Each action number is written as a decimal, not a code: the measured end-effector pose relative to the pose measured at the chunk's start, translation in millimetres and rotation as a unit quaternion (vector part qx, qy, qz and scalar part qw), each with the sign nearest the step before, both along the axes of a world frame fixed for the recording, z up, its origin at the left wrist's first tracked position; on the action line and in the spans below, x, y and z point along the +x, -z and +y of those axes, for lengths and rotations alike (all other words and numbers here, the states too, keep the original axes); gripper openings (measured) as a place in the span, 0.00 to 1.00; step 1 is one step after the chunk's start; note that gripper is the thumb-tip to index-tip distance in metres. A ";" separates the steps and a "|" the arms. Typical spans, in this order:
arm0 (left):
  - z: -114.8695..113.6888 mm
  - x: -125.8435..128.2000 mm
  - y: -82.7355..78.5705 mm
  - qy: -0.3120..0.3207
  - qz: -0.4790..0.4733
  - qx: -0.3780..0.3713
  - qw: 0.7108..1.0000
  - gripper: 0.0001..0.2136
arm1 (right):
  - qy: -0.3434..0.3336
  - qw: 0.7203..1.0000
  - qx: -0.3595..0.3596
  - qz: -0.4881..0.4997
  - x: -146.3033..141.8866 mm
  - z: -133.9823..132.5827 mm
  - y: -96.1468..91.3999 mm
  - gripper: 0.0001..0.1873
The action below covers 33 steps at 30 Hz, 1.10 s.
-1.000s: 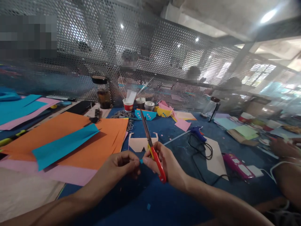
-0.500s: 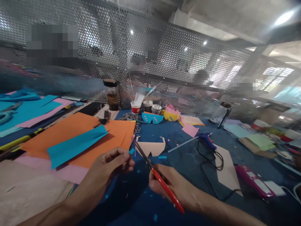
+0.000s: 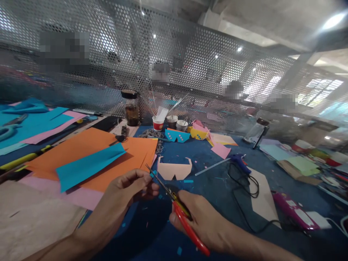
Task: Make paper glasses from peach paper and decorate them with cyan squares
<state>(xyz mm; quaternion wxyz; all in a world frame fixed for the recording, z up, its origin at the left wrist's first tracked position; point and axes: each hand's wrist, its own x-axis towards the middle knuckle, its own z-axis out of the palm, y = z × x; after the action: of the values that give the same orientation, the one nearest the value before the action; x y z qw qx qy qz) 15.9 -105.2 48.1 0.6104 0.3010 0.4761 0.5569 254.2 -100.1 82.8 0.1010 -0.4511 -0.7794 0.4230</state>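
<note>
Scissors (image 3: 178,209) with red handles, gripped in right hand (image 3: 202,221), fingers curled tight around the handles, blades closed or nearly so and pointing up-left toward left hand (image 3: 130,188). Left hand low over the counter (image 3: 212,188), thumb and fingertips pinched together just beside the blade tips, apparently on a tiny blue scrap (image 3: 153,173); too small to tell for sure. Both hands above the dark blue counter surface, near its front edge, with small blue paper bits (image 3: 179,251) scattered beneath.

Just beyond the blades, flat on the counter: peach paper cutout (image 3: 174,170) with two upturned corners. To the left: orange paper sheets (image 3: 92,154) stacked, with a folded blue paper strip (image 3: 87,166) lying across them, pink paper (image 3: 78,197) under the lower edge. To the right: blue glue gun (image 3: 239,161) with black cord (image 3: 244,185) looping over a pale paper piece (image 3: 262,197), and a pink device (image 3: 292,210) near the right edge.

Further back, against the perforated metal screen (image 3: 190,65): dark-lidded glass jar (image 3: 131,108), red and white paper cup (image 3: 157,123), folded blue and yellow paper shapes (image 3: 187,135).
</note>
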 end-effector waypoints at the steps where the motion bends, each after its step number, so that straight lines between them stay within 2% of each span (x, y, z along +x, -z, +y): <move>1: 0.5 0.1 -0.6 0.000 0.000 -0.002 1.000 0.18 | 0.000 1.000 0.006 0.002 0.2 -0.2 -0.4 0.15; 7: 3.1 -1.4 -5.6 -0.013 0.007 -0.005 1.000 0.19 | -0.001 1.000 -0.010 -0.001 1.2 0.1 -5.3 0.13; 14: 0.0 1.1 -9.7 -0.005 0.031 -0.004 0.999 0.18 | -0.013 1.000 -0.002 -0.019 -1.0 -0.1 0.1 0.15; 19: 1.7 1.9 -5.4 0.008 0.027 -0.013 1.000 0.19 | -0.012 1.000 -0.006 -0.013 -0.3 -1.5 0.0 0.14; 33: -3.0 -1.9 4.7 0.038 0.009 0.017 0.999 0.12 | -0.008 1.000 -0.022 -0.013 -0.1 -2.8 -2.0 0.15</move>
<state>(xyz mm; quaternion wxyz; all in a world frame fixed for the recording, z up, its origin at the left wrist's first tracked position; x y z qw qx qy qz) 14.0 -108.2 43.5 0.6217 0.3345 0.4600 0.5385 254.1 -102.9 84.8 0.0777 -0.4525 -0.7745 0.4351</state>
